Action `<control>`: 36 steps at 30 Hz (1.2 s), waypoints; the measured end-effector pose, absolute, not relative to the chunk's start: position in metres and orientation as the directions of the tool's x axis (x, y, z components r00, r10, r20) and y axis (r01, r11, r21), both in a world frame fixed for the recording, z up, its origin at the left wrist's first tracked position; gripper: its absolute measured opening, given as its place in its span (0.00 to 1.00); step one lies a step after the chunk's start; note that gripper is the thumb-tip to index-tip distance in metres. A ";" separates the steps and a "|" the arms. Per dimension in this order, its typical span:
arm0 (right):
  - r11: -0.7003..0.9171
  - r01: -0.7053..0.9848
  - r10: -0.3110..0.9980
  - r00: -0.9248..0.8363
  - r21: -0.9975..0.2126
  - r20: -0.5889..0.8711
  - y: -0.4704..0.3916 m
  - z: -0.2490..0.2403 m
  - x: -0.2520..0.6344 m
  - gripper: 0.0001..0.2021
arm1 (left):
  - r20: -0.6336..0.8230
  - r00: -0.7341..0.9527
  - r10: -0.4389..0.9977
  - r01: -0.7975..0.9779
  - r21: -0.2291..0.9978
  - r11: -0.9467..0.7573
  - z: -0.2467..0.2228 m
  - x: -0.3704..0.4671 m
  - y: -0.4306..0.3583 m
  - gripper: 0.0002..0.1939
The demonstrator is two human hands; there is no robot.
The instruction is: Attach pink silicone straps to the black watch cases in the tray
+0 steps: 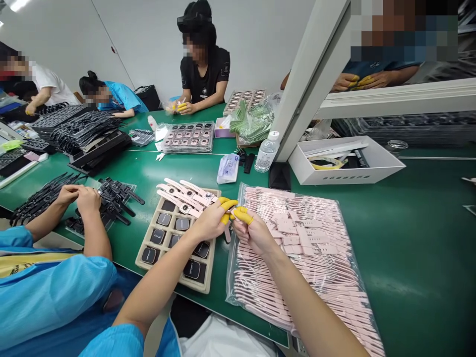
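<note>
- Head view: the left hand (pixel 209 221) and the right hand (pixel 250 229) meet in the middle, just above the near part of the green table (pixel 409 238)
- Both hands wear yellow finger covers (pixel 227 204) on the fingertips
- The fingers of both hands are curled in and pinch a small pink watch piece (pixel 231 216) between them; it is mostly hidden by the fingertips, so only a little bit shows
- The pink piece sits right between the two sets of fingertips, touching both
- Just left of the hands is a tan tray (pixel 148 237) with dark square watch faces (pixel 163 219) in its pockets
- On the far end of that tray lie some pink watches with straps (pixel 184 194), close to the left hand
- Under and to the right of the right hand is a clear bag of pink straps (pixel 308 238), lying flat on the table
- On the far left, another person's hands (pixel 78 194) work on black straps (pixel 115 198)
- Farther off stand a water bottle (pixel 267 152) and a white box (pixel 345 161)
- Across the table, a person in a black shirt (pixel 205 72) sits behind a tray of watch faces (pixel 189 137)
</note>
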State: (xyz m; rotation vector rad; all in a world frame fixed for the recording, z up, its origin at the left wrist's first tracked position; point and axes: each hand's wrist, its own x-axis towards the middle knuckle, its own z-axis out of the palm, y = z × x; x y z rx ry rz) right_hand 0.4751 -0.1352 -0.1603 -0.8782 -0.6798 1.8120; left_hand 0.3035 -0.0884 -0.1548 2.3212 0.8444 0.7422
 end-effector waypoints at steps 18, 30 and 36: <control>-0.451 -0.547 0.889 -0.347 -0.705 -0.300 -0.133 -0.165 0.480 0.19 | 0.287 0.713 0.640 0.401 0.582 -0.707 -0.147 0.301 -0.087 0.20; -0.437 -0.433 0.895 -0.293 -0.788 -0.336 -0.135 -0.168 0.477 0.19 | 0.215 0.718 0.662 0.452 0.579 -0.679 -0.147 0.300 -0.087 0.19; -0.239 -0.361 0.967 -0.170 -0.901 -0.188 -0.133 -0.169 0.478 0.23 | 0.207 0.678 0.706 0.387 0.716 -0.581 -0.150 0.298 -0.087 0.24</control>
